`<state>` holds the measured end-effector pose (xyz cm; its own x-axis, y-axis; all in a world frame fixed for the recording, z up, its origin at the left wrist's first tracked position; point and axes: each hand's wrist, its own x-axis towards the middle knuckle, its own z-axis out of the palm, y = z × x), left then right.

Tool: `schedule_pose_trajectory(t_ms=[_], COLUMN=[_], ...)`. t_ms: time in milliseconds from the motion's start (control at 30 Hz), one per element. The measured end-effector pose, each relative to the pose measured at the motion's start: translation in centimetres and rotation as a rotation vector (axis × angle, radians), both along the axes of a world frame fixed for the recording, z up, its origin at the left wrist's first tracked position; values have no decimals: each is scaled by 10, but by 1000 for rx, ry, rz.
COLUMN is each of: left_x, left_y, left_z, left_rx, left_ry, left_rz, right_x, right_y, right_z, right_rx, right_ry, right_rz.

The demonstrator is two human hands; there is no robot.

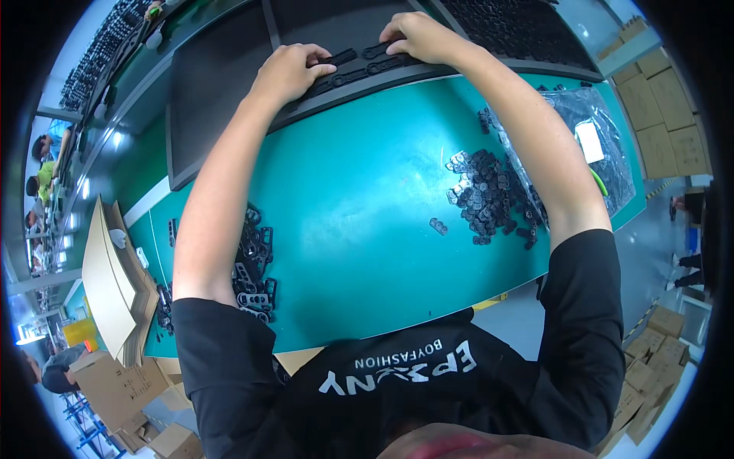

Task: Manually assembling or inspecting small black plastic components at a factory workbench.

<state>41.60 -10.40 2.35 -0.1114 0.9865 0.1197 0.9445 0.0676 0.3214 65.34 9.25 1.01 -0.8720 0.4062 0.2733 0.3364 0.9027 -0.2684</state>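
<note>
Both my arms reach across the green table (344, 199) to the near edge of a dark framed tray (218, 99). My left hand (289, 73) pinches the left end of a narrow black plastic part (338, 57). Farther right, my right hand (427, 38) has its fingers closed on another black plastic part with a rounded end (375, 52). Just below them, a similar black part (350, 76) lies along the tray's edge. Small black pieces (485, 191) form a pile on the right of the table. Larger black link-shaped pieces (256, 268) are heaped beside my left forearm.
Many black parts fill the tray's right section (512, 30). A clear plastic bag (619, 168) with a white label lies at the table's right end. Cardboard sheets (107, 283) lean at the left end. Stacked cartons (661, 115) stand beyond the right side; other people are far left.
</note>
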Motion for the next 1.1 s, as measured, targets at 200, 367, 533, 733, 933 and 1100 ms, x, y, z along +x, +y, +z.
schedule_pose_trajectory(t_ms=[200, 367, 533, 733, 933, 1100], left_x=[-1, 22, 93, 51, 76, 46], left_y=[-9, -28, -180, -313, -382, -332], left_z=[8, 35, 138, 124, 101, 150], left_rx=[-68, 15, 418, 462, 514, 878], left_ry=[-95, -26, 12, -320, -397, -60], left_rz=[-34, -77, -224, -388, -208, -294], right_x=[-4, 16, 102, 136, 144, 109], right_y=[-22, -46, -162, -249, -296, -250], right_z=[19, 55, 124, 116, 127, 189], right_rx=[-252, -30, -299, -408, -446, -48], right_ry=[-82, 123, 520, 449, 396, 692], right_rz=[55, 101, 180, 147, 209, 373])
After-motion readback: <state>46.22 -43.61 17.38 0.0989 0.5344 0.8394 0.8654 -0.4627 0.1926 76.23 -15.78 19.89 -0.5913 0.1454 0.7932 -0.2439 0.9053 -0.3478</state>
